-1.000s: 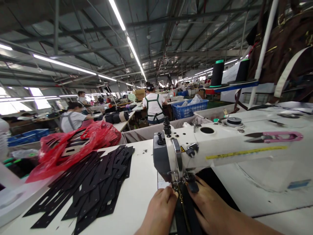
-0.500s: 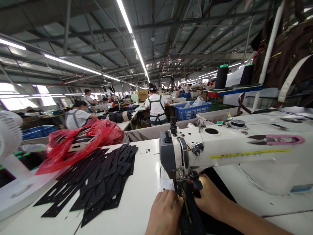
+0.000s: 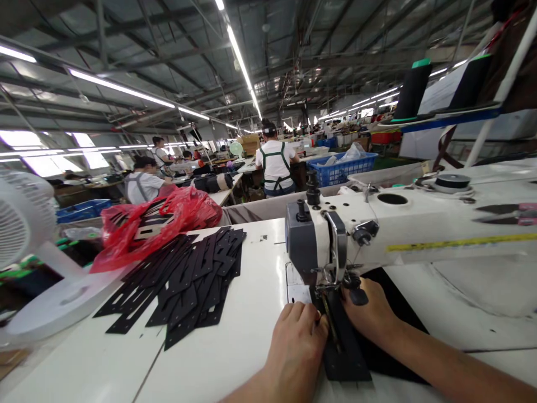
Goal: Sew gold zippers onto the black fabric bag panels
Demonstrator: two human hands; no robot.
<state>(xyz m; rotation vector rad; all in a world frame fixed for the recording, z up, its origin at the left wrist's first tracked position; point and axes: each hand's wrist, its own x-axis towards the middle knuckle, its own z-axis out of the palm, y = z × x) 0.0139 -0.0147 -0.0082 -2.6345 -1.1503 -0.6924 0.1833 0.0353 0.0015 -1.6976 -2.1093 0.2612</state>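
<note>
A black strip with a brass-coloured zipper [image 3: 333,327] along it lies beneath the presser foot [image 3: 329,288] of a white sewing machine [image 3: 419,224]. My left hand [image 3: 296,341] is closed, fingers curled and pinching the strip's left edge just in front of the foot. On the other side, my right hand [image 3: 369,308] is bent round the strip's right edge, close to the needle; its fingertips are partly hidden by a dark machine knob [image 3: 358,295]. A larger black sheet [image 3: 394,336] spreads under my right wrist.
Slotted black pieces [image 3: 193,285] lie heaped on the white table [image 3: 235,352] at left. Behind them is a red plastic bag [image 3: 188,210]; a white fan [image 3: 25,224] stands far left. Thread cones [image 3: 413,92] and pink-handled snips [image 3: 524,214] are at right. Another person [image 3: 274,162] works ahead.
The strip has slid away from me under the foot, so its near end now shows. Both hands stay beside it. My view has turned left, shifting the scene rightward.
</note>
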